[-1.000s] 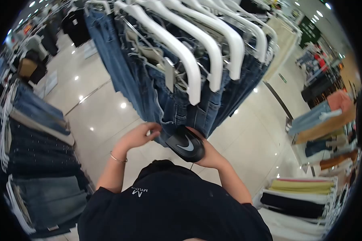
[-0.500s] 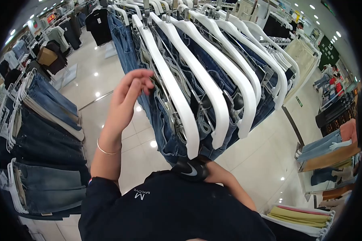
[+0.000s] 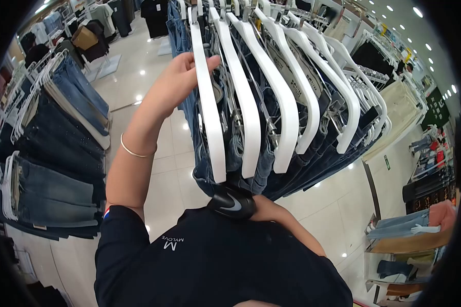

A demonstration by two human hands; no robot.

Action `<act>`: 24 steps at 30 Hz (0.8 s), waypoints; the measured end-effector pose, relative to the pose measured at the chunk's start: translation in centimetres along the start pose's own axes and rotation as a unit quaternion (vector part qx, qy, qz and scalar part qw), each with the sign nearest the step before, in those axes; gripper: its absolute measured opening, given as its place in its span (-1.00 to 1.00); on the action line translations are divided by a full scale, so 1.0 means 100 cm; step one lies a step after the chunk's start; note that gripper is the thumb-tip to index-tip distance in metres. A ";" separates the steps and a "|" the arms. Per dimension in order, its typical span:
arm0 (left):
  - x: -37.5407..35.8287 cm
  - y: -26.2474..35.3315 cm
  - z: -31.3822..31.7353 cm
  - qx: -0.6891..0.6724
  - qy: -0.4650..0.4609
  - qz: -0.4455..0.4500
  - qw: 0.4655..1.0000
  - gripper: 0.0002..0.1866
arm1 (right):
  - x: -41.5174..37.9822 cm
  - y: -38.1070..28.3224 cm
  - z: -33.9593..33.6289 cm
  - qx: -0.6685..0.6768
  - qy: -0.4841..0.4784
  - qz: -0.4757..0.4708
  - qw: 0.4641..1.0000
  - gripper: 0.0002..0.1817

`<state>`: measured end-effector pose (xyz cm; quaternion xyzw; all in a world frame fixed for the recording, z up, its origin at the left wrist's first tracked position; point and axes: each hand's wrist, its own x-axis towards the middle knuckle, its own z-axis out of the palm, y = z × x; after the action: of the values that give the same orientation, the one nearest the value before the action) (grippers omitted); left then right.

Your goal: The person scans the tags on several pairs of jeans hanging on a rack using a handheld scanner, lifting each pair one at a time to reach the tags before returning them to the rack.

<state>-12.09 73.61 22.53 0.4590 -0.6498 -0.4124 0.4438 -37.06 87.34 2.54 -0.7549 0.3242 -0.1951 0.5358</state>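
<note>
My left hand (image 3: 185,75), with a thin bangle at its wrist, closes on the nearest white hanger (image 3: 210,128). The thumb comes over the hanger's right side while the fingers stay behind its left edge. Blue jeans (image 3: 203,169) hang under this hanger. Low in front of my chest, my right hand (image 3: 265,209) grips a black rounded handheld tool (image 3: 232,201) marked with a grey curve. The tool is right at the lower front of the hanging jeans, just under the hanger's end. More white hangers (image 3: 248,123) with jeans follow close together to the right.
Racks of jeans and trousers (image 3: 61,148) line the left side. Cream trousers (image 3: 399,115) hang behind my rack at the right. Further right stand a display with folded clothes (image 3: 394,267) and a mannequin hand (image 3: 425,228). Shiny tiled floor (image 3: 169,153) lies between.
My left hand has gone from loosely raised beside the rack to gripping the first hanger. The view has turned slightly. The tool stays in my right hand, low by the jeans.
</note>
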 end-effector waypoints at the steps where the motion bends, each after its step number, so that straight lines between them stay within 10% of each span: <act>1: 0.000 -0.004 0.000 0.059 0.055 0.046 0.996 -0.31 | 0.000 -0.001 -0.002 -0.002 -0.008 0.002 1.000 -0.43; 4: 0.003 -0.010 0.000 0.222 0.202 0.192 0.934 -0.35 | 0.002 -0.007 -0.005 -0.009 -0.029 0.002 1.000 -0.47; 8: 0.005 0.005 -0.006 0.154 0.173 0.228 0.946 -0.50 | 0.005 -0.007 -0.007 -0.024 -0.068 0.023 0.997 -0.47; 19: -0.003 0.049 -0.016 -0.182 -0.043 -0.023 0.982 -0.62 | 0.005 0.010 -0.003 -0.013 -0.076 -0.104 0.992 -0.28; 24: -0.003 0.065 -0.025 -0.053 0.108 -0.005 0.993 -0.71 | 0.003 0.015 -0.004 0.013 -0.086 -0.111 0.990 -0.22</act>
<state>-11.17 75.13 29.31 0.4802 -0.5727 -0.3968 0.5329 -37.46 86.54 1.28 -0.7929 0.1885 -0.1926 0.5466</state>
